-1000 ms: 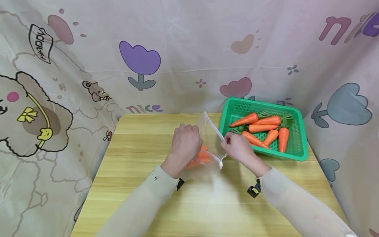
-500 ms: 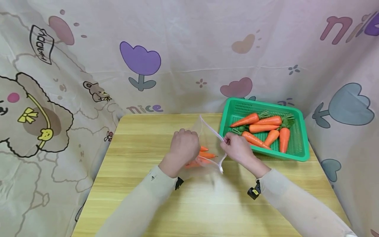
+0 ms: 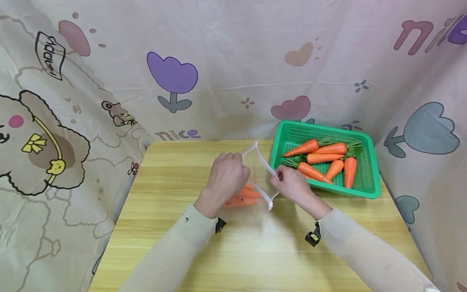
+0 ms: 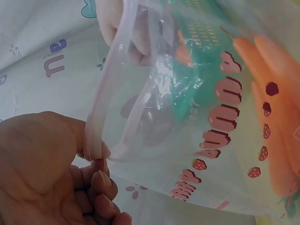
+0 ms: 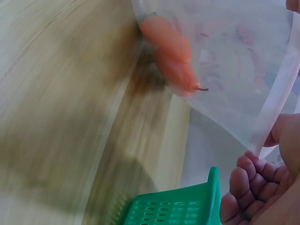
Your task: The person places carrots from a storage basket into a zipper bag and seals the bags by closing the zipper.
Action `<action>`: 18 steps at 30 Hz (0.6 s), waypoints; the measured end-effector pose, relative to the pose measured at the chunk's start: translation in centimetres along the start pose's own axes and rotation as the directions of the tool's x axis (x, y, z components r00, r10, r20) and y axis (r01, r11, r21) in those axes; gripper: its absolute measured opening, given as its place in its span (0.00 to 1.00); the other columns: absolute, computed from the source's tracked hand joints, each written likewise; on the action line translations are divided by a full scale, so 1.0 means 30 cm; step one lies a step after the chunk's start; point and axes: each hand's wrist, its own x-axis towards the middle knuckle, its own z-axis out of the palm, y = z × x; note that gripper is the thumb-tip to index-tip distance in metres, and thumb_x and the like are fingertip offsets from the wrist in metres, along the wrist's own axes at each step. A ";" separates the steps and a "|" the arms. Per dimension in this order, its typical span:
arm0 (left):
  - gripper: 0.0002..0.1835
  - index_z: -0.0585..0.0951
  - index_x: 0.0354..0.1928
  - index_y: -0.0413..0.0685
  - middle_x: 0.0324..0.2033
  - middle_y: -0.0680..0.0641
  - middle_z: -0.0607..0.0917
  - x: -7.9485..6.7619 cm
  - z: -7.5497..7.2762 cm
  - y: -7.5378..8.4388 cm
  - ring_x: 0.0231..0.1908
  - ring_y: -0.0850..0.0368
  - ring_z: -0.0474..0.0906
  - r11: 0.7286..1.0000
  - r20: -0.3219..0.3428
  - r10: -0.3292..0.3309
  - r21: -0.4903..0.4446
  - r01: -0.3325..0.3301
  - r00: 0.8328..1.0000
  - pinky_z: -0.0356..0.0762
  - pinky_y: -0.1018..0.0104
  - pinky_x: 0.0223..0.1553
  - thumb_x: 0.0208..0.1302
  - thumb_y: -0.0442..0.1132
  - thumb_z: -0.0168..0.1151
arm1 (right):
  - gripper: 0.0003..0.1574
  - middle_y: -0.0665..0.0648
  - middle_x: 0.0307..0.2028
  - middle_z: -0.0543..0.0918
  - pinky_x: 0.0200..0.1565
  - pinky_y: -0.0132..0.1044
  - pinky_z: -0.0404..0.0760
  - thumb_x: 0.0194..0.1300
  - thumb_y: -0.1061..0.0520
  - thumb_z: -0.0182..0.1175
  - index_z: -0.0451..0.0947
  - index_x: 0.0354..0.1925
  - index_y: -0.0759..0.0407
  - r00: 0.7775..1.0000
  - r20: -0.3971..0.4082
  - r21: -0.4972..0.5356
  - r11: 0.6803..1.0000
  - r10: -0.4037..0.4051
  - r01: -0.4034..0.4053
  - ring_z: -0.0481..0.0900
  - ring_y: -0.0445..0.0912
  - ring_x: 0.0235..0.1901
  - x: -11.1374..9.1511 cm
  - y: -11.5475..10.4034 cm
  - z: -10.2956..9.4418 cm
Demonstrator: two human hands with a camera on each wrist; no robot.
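Observation:
A clear zip bag (image 4: 154, 154) with red printed letters and strawberries hangs between my two hands, its mouth spread apart. My left hand (image 3: 229, 174) pinches one side of the rim between thumb and finger, as the left wrist view shows. On the other side, my right hand (image 3: 292, 182) pinches the white zip strip (image 3: 265, 161). Several carrots (image 4: 276, 117) lie in the bottom of the bag. At the near corner of the mouth sits the white slider (image 3: 270, 205).
Just right of the bag stands a green plastic basket (image 3: 373, 178) with several leafy-topped carrots (image 3: 349, 172) in it. Both are on a wooden table (image 3: 175, 170). Behind hangs a printed cloth (image 3: 226, 52).
Both hands keep their hold on the bag. Its mouth shifts and spreads wider, and the carrots inside have shifted slightly. The basket stays put.

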 end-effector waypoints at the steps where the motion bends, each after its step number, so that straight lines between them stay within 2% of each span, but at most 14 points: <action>1: 0.08 0.76 0.27 0.42 0.22 0.47 0.76 0.000 -0.001 -0.001 0.26 0.49 0.70 1.000 -0.007 0.001 0.002 -0.001 1.000 0.71 0.59 0.31 0.65 0.36 0.57 | 0.07 0.51 0.22 0.77 0.23 0.38 0.67 0.64 0.55 0.61 0.79 0.36 0.58 1.000 0.001 0.009 1.000 -0.002 0.002 0.71 0.45 0.20 0.000 0.002 0.000; 5: 0.09 0.75 0.27 0.42 0.21 0.48 0.74 -0.001 -0.004 -0.002 0.25 0.50 0.70 1.000 -0.013 0.000 -0.010 -0.001 1.000 0.70 0.60 0.31 0.66 0.35 0.57 | 0.10 0.52 0.28 0.84 0.28 0.39 0.75 0.69 0.52 0.63 0.82 0.39 0.58 1.000 -0.016 0.051 0.998 -0.025 0.026 0.78 0.45 0.25 -0.001 0.018 -0.013; 9: 0.10 0.74 0.25 0.44 0.19 0.49 0.72 -0.004 -0.003 -0.003 0.24 0.51 0.69 0.999 -0.013 -0.006 -0.047 0.006 1.000 0.67 0.62 0.30 0.65 0.34 0.56 | 0.14 0.57 0.37 0.88 0.39 0.48 0.83 0.73 0.49 0.64 0.85 0.44 0.60 0.995 -0.071 -0.001 0.998 -0.068 0.069 0.85 0.50 0.35 0.001 0.067 -0.061; 11: 0.10 0.74 0.25 0.44 0.19 0.49 0.72 -0.006 -0.002 -0.003 0.24 0.51 0.68 0.998 -0.012 -0.014 -0.064 0.013 1.000 0.67 0.62 0.30 0.65 0.34 0.56 | 0.15 0.60 0.39 0.88 0.42 0.52 0.83 0.74 0.50 0.64 0.85 0.46 0.61 0.990 -0.110 -0.072 0.994 -0.092 0.084 0.85 0.53 0.39 0.004 0.104 -0.096; 14: 0.10 0.74 0.24 0.45 0.18 0.49 0.72 -0.009 -0.001 -0.004 0.24 0.51 0.69 0.996 -0.001 -0.034 -0.084 0.034 0.999 0.67 0.62 0.31 0.65 0.34 0.56 | 0.13 0.63 0.40 0.88 0.40 0.56 0.82 0.73 0.53 0.64 0.85 0.45 0.63 0.976 -0.161 -0.192 0.975 -0.145 0.113 0.84 0.57 0.38 0.015 0.176 -0.148; 18: 0.09 0.75 0.26 0.44 0.19 0.49 0.73 -0.009 0.003 -0.004 0.25 0.51 0.69 0.989 0.041 -0.078 -0.120 0.082 0.996 0.67 0.63 0.32 0.66 0.35 0.56 | 0.12 0.66 0.38 0.86 0.40 0.58 0.78 0.70 0.57 0.66 0.83 0.45 0.66 0.962 -0.176 -0.375 0.918 -0.210 0.132 0.83 0.62 0.38 0.030 0.288 -0.201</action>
